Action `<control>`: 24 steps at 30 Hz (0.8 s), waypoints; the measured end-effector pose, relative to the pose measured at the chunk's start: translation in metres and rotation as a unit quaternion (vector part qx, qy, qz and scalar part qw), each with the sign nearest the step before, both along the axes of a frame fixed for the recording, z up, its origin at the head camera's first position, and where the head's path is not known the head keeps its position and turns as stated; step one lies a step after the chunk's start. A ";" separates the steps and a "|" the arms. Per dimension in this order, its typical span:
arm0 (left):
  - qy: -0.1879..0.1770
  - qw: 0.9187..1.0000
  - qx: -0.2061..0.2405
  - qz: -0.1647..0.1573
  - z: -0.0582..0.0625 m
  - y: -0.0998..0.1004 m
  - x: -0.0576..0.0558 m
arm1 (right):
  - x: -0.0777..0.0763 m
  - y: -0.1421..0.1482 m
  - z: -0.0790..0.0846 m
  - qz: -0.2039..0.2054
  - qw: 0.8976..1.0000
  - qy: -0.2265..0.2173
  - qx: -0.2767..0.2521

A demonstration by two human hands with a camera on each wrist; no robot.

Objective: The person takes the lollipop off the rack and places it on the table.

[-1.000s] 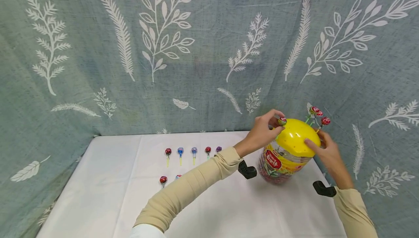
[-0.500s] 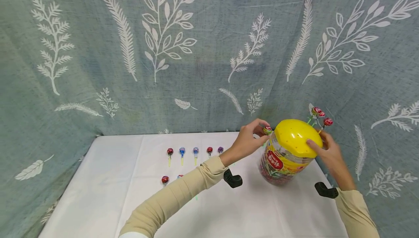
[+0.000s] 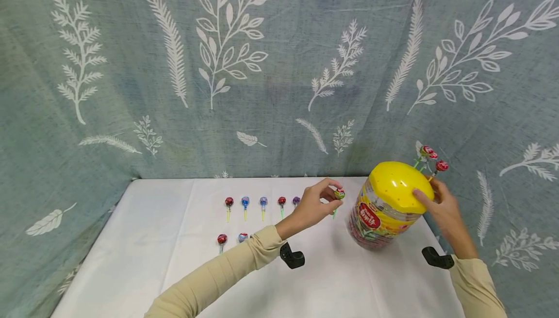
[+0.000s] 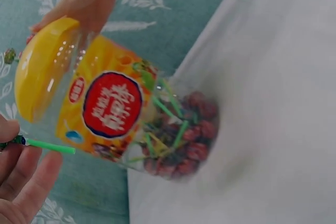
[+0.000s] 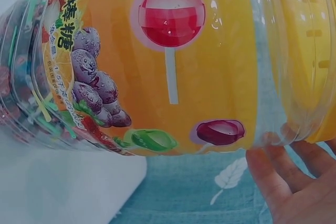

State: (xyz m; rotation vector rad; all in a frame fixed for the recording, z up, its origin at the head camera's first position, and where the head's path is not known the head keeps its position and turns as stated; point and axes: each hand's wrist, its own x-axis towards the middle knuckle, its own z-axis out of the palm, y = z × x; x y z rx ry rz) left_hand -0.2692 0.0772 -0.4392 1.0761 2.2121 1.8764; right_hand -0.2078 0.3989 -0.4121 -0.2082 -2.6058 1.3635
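My left hand [image 3: 311, 206] pinches a lollipop [image 3: 339, 193] by its wrapped head, just left of a big clear candy jar [image 3: 369, 223]. Its green stick [image 4: 52, 146] points away from my fingertips in the left wrist view, apart from the jar. A yellow domed lid [image 3: 395, 187] with small holes tops the jar, which has lollipops in its lower part. With the thumb on the lid, my right hand [image 3: 443, 211] holds the jar's top from the right; its fingers reach the clear neck in the right wrist view. Several lollipops [image 3: 442, 166] stick up from the lid's far right side.
On the white-covered table [image 3: 174, 279] lie rows of lollipops: a back row with a blue one [image 3: 245, 202], and a nearer row with a red one [image 3: 222, 239], partly behind my left sleeve. A leaf-patterned grey-green cloth [image 3: 271, 90] hangs behind the table and at both sides.
My left hand has moved left and down from the lid to beside the jar, with the lollipop still in its fingers. The right hand keeps its hold on the jar.
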 end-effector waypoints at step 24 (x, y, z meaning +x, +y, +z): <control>-0.145 0.989 0.011 0.033 -0.027 -0.054 0.034 | 0.003 -0.003 -0.002 -0.012 1.000 0.011 -0.003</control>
